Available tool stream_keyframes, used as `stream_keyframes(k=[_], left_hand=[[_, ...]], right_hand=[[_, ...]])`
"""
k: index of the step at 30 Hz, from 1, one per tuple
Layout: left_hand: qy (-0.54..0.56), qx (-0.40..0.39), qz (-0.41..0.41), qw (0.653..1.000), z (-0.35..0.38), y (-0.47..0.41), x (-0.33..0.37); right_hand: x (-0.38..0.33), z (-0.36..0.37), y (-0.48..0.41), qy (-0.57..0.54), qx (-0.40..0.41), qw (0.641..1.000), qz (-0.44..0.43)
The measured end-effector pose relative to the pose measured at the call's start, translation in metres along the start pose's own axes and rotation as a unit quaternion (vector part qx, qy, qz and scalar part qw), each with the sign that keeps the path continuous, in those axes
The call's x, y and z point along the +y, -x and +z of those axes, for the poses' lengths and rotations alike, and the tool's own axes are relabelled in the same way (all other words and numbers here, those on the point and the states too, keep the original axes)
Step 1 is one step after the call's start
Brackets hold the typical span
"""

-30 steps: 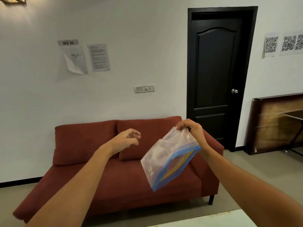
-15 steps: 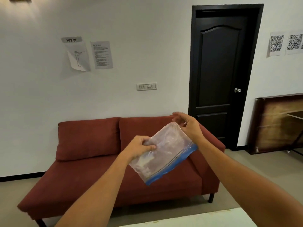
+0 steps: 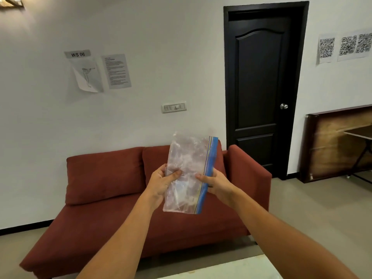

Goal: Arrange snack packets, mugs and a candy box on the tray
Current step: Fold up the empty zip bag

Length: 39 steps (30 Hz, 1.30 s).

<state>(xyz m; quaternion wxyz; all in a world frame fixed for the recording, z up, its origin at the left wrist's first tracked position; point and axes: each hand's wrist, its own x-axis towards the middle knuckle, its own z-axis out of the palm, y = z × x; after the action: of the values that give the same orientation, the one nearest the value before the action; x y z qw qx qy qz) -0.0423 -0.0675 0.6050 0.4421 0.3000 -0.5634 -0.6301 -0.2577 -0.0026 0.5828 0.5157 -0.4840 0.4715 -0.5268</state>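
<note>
Bag (image 3: 189,172) turned upright (blue strip rightward), left hand (image 3: 161,183), right hand (image 3: 216,183) gripping

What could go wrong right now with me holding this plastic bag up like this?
The zip bag is pinched only near its middle by the left hand and right hand, so the thin plastic might slip. The tray isn't in view; with your gaze up at the sofa, you may set it down blind.

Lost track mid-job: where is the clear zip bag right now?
Centre of the head view, the zip bag is held upright between the left hand and right hand, before the red sofa.
</note>
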Motion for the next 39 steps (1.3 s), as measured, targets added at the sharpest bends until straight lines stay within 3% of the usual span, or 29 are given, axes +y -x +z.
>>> stream_keyframes(k=[4,8,10,18,26,31,35,39], left_hand=[[0.002,-0.022,-0.024,0.999,-0.002,0.004,-0.002],[-0.166,-0.02,-0.012,0.986,-0.011,0.01,0.002],[-0.185,-0.02,-0.001,0.982,-0.014,0.011,0.006],[-0.11,-0.028,-0.019,0.993,-0.006,0.013,0.013],[0.075,-0.068,-0.122,0.987,-0.004,0.01,0.015],[-0.142,-0.084,-0.199,0.966,-0.002,0.013,0.009],[-0.197,-0.068,-0.147,0.967,-0.008,0.013,0.0],[-0.209,-0.055,-0.081,0.973,-0.016,0.011,0.005]], right_hand=[[-0.01,-0.002,0.001,0.017,0.023,0.998,-0.064],[-0.02,-0.011,0.0,0.07,0.029,0.991,-0.109],[-0.023,-0.015,0.0,0.083,0.013,0.99,-0.112],[-0.02,-0.015,0.003,0.107,0.095,0.972,-0.187],[-0.01,-0.013,-0.002,0.06,0.149,0.966,-0.205],[-0.006,-0.013,-0.013,0.042,0.185,0.954,-0.232],[-0.005,-0.016,-0.015,0.103,0.144,0.963,-0.204],[-0.017,-0.035,-0.007,0.09,0.001,0.994,-0.06]])
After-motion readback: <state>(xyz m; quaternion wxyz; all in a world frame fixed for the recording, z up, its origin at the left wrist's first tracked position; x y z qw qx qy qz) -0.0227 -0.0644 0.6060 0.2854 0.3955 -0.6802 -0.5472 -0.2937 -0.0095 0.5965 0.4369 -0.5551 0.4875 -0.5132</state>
